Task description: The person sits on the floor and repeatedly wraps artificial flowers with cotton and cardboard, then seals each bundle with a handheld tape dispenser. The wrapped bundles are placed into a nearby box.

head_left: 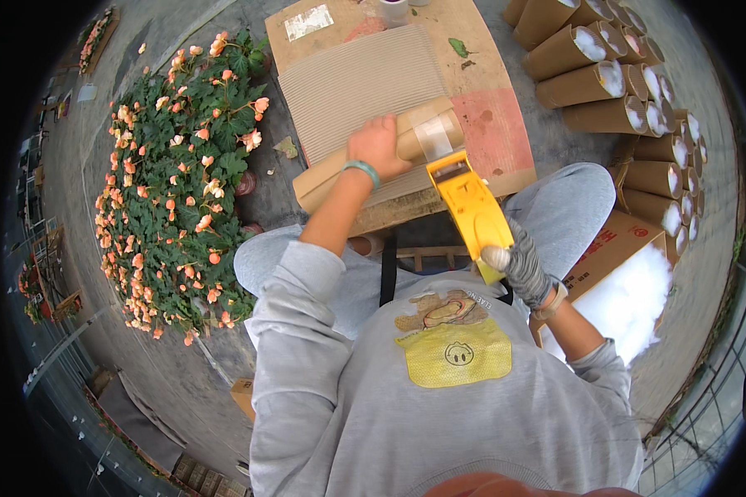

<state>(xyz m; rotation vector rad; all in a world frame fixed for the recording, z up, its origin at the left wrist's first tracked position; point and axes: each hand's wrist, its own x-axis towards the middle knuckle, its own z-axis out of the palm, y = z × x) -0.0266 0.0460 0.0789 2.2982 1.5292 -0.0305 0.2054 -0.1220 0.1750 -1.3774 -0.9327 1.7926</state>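
The rolled cardboard tube (327,180) lies obliquely along the near side of the worktop (506,137), over a ribbed corrugated sheet (365,74). The flat support beneath presumably limits sagging under hand pressure.

Left hand (376,149): bare; fingers curled over the tube, grasping it near mid-length. This grip probably keeps the roll from unwinding or turning.

Right hand (524,265): grey-gloved; fingers wrapped around the handle of the yellow tape dispenser (472,207). The dispenser is tilted, its head just beside the tube's right portion. This angle appears suited to feeding tape across the roll.

A clear tape strip (433,137) crosses the tube to the right of the left hand, leaving the banded zone unobstructed. Whether the strip remains joined to the dispenser cannot be determined.

Filled cardboard cylinders (601,116) are stacked at the right, apart from the worktop, likely to preserve working room.
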